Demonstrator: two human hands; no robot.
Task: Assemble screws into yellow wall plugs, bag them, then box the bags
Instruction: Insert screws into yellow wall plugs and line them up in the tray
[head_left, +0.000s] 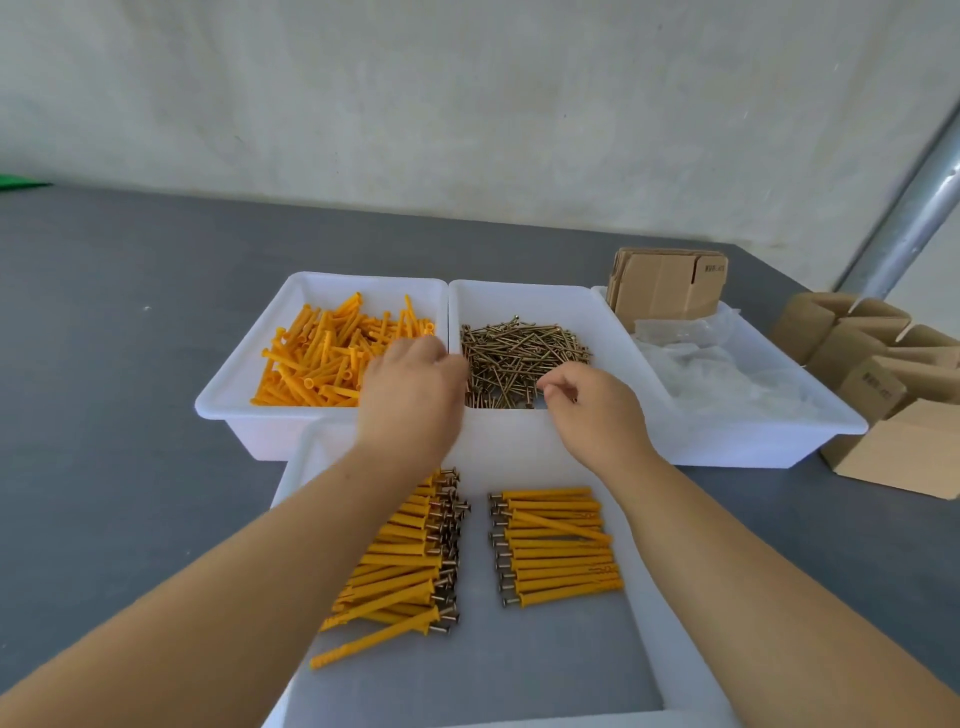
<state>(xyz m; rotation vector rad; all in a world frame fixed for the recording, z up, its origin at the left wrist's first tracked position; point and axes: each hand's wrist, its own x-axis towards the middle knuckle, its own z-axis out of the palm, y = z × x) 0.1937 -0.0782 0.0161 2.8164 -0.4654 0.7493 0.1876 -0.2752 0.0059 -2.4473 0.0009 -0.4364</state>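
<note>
Two bare hands reach from a near tray of finished plugs toward two bins of loose parts on a grey table.

The left hand hangs with fingers curled downward over the near right corner of the white plastic bin of loose yellow wall plugs; whether it holds one cannot be seen. The right hand is over the near edge of the white bin of brass-coloured screws, fingertips pinched together just above the pile, possibly on a screw. Beneath both forearms, the shallow white tray holds two rows of yellow plugs with screws inserted. Clear plastic bags and flat cardboard boxes sit at right.
</note>
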